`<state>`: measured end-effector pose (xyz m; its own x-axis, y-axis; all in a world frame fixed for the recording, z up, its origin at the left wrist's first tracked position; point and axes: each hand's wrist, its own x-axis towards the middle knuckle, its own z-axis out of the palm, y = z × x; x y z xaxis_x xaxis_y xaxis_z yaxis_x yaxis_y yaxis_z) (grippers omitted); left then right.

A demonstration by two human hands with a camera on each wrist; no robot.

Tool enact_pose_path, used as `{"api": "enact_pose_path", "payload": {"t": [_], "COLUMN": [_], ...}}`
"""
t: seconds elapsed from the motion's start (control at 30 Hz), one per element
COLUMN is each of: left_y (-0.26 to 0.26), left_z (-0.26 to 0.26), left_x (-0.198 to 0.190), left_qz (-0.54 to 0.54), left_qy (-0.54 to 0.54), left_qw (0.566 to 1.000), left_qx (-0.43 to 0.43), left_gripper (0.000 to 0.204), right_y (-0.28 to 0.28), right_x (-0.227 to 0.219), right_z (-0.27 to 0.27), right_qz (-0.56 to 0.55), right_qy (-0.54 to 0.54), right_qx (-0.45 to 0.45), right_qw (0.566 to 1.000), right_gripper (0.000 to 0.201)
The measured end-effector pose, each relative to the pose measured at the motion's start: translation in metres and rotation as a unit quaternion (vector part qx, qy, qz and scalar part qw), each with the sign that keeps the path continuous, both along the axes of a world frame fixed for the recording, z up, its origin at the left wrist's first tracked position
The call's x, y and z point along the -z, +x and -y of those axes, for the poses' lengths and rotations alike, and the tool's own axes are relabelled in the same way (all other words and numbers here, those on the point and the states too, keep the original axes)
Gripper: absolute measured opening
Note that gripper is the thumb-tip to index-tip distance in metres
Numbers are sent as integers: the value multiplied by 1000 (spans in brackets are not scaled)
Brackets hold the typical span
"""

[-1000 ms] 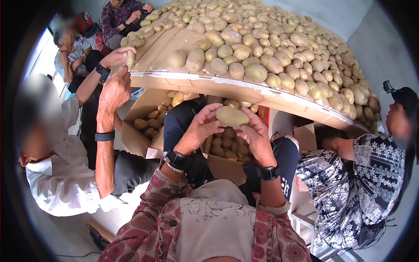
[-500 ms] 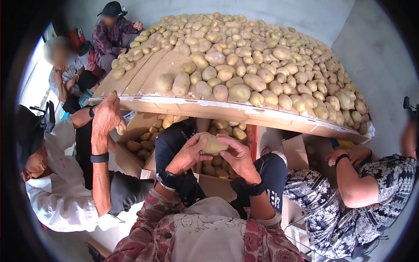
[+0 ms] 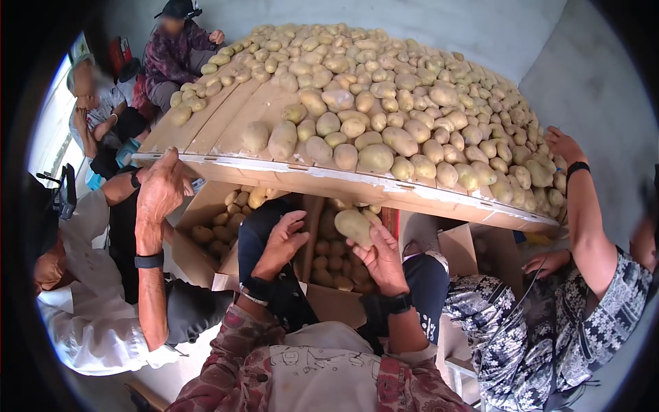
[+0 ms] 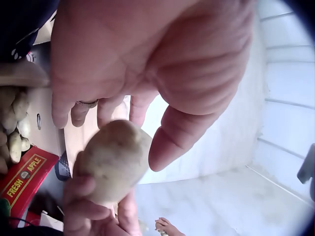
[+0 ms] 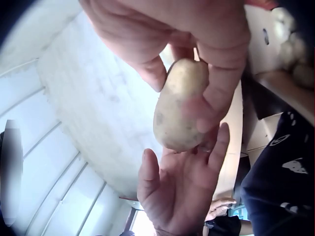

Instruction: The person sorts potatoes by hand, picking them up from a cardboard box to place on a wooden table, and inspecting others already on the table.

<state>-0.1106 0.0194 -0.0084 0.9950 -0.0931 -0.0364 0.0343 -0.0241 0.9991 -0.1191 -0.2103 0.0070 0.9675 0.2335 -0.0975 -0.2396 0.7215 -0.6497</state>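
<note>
A pale yellow, oval potato (image 3: 352,226) is held in my right hand (image 3: 377,257) above the boxes under the table edge. In the right wrist view, the thumb and fingers of that hand grip the upper end of the potato (image 5: 181,113). My left hand (image 3: 280,246) is beside it on the left, fingers spread and loosely bent, holding nothing. From the left wrist, the potato shows close below the left fingertips, with the right hand's fingers (image 4: 98,211) around its lower end. A ring (image 4: 87,103) is on one left finger.
A cardboard-covered table (image 3: 213,127) carries a large heap of potatoes (image 3: 412,103). Beneath its edge are cardboard boxes (image 3: 189,250) with potatoes inside. A person in a white shirt (image 3: 89,295) sits at left; another in a patterned outfit (image 3: 549,323) at right reaches to the heap.
Both hands held the potato between them earlier; now the left has let go and moved off to the left, while the right keeps it. The person at right has raised an arm to the heap.
</note>
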Motion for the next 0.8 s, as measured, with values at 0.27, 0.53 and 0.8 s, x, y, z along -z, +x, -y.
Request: {"api": "enact_pose_path", "payload": {"t": [0.27, 0.53, 0.8], "left_y": [2, 2, 10], "left_z": [-74, -74, -82], "left_x": [63, 56, 58], "left_qz": [-77, -77, -74], "left_qy": [-189, -259, -325], "left_qw": [972, 960, 942], "left_qx": [-117, -76, -40], "left_gripper": [18, 21, 25], "right_y": [158, 255, 113], "right_x": [-101, -69, -47], "right_z": [50, 78, 55], "right_qz": [169, 70, 138], "right_qy": [-189, -378, -178], "right_qx": [285, 290, 259], "right_qw": [925, 877, 939], "right_gripper": [40, 47, 17]}}
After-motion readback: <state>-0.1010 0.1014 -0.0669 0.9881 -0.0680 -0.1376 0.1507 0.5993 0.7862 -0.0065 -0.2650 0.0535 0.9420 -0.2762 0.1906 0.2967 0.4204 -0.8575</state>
